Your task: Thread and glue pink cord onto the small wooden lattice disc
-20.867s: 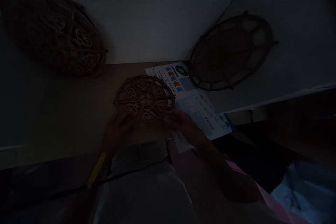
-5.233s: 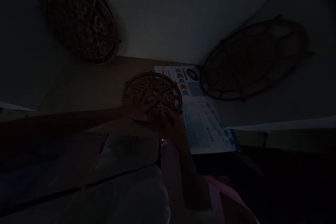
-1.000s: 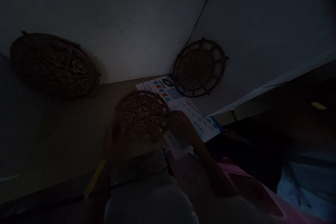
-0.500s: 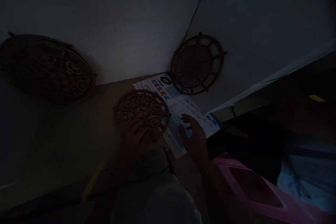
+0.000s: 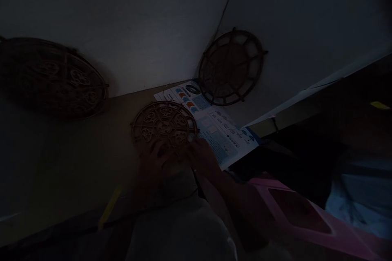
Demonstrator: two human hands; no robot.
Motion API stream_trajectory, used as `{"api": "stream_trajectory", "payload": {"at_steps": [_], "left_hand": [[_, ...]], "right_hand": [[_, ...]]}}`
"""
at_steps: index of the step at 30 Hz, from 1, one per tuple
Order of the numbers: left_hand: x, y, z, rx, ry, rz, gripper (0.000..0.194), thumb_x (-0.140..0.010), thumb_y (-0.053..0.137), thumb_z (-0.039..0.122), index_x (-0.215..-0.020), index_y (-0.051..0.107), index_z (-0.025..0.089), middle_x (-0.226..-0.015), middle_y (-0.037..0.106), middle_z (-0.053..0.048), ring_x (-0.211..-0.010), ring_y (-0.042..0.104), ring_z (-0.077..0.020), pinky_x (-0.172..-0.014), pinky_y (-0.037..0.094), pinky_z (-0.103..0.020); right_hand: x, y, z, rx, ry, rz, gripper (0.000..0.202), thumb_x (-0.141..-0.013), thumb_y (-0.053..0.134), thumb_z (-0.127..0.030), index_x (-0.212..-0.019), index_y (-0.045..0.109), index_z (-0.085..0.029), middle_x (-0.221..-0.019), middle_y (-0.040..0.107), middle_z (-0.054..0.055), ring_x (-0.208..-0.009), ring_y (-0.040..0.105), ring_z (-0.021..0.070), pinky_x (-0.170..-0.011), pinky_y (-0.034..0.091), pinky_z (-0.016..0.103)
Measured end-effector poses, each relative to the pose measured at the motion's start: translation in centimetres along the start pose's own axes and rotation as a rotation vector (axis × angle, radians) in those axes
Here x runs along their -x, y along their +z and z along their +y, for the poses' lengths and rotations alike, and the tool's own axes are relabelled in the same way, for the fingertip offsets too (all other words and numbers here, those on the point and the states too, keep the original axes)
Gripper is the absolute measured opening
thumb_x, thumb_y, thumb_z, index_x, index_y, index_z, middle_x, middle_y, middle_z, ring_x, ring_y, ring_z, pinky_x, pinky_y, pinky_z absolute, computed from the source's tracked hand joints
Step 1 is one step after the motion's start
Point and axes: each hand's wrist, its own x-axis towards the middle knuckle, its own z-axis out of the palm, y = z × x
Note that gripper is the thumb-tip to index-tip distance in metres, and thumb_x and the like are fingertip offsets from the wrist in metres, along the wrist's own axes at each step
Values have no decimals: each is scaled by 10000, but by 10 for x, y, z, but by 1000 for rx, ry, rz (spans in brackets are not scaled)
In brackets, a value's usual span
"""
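In the dim light, a brown round openwork disc (image 5: 165, 124) with scroll-like cutouts and a spoked rim lies in front of me. My left hand (image 5: 153, 161) is at its lower left rim, fingers curled over the edge. My right hand (image 5: 202, 155) is at the lower right rim, its fingers closed together against the disc; darkness hides the fingertips. A printed sheet (image 5: 219, 132) with blue and orange graphics lies partly under the disc and to its right.
A similar disc (image 5: 232, 67) leans against the pale panel at the right. Another larger-looking one (image 5: 58, 77) leans at the left. Pale boards (image 5: 153, 28) rise behind. Nearer are a yellow strip (image 5: 109, 207) and a pink object (image 5: 303, 212) with a dark panel.
My right hand has moved left from above the printed sheet to the disc's rim, and its spread fingers have closed. My left hand stays at the disc. The view has shifted slightly.
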Motion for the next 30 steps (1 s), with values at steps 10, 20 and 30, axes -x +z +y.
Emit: {"api": "stream_trajectory", "payload": {"at_steps": [10, 20, 30], "left_hand": [[-1, -4, 6, -89, 6, -39, 241, -997, 612, 313, -1180, 769, 325, -1489, 576, -60, -1417, 418, -358, -1118, 403, -587], [-2, -4, 3, -104, 50, -67, 320, -981, 631, 307, -1290, 712, 297, -1535, 516, -100, -1491, 368, -356, -1171, 376, -576], [7, 0, 6, -109, -20, -62, 392, -965, 666, 379, -1355, 677, 345, -1555, 475, -103, -1498, 313, -388, -1154, 380, -634]], "right_hand": [[-11, 2, 1, -42, 37, -38, 115, -970, 546, -244, -957, 658, -222, -883, 720, 67, -828, 661, 225, -712, 466, 319], [0, 11, -8, 38, 38, 71, 140, -957, 563, -223, -898, 690, -214, -856, 708, 94, -843, 642, 254, -722, 436, 348], [-56, -22, 46, 21, 158, 132, 283, -1048, 466, -323, -1162, 666, -159, -1039, 730, 124, -939, 681, 233, -849, 531, 395]]}}
